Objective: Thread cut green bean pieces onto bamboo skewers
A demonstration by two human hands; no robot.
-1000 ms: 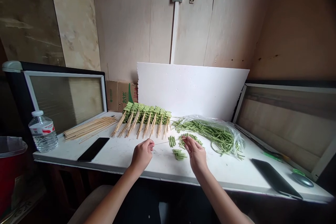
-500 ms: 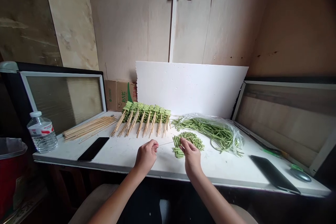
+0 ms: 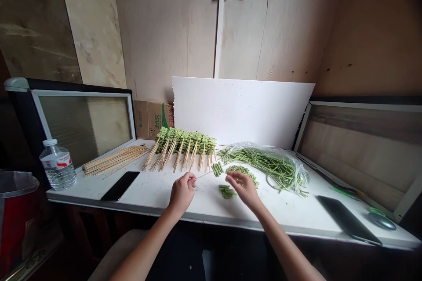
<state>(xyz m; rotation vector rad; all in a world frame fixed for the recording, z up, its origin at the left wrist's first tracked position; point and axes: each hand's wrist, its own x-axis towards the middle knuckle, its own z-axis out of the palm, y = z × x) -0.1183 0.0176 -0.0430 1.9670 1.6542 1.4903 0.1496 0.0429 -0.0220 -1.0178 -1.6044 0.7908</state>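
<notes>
I have the left hand (image 3: 182,192) above the front half of the bench (image 3: 158,204), its grip pressed together on the near end of a thin skewer (image 3: 205,174). The skewer slants up and to the right, and near its far end it carries a short row of green bean pieces (image 3: 217,169), side by side and crosswise to the stick.

The right hand (image 3: 244,189) is just right of that row, its grip slightly spread, thumb and forefinger apart; I can make out nothing between the fingertips. Beyond it lies a heap of cut beans (image 3: 245,174), partly hidden by the hand, and a smaller bunch (image 3: 227,191) sits on the bench just left of it.

Farther back on the right, I see long beans (image 3: 263,164) spilling out of a clear bag (image 3: 301,174). Back left of centre is a stack of filled skewers (image 3: 184,140), bare sticks fanned towards me, with loose sticks (image 3: 115,160) to its left. A bottle (image 3: 58,169) and a black phone (image 3: 120,185) are on the left end; a dark tablet (image 3: 349,219) and a mouse (image 3: 381,221) are on the right. Behind everything, a white board (image 3: 242,109) stands beside a carton (image 3: 153,119).
</notes>
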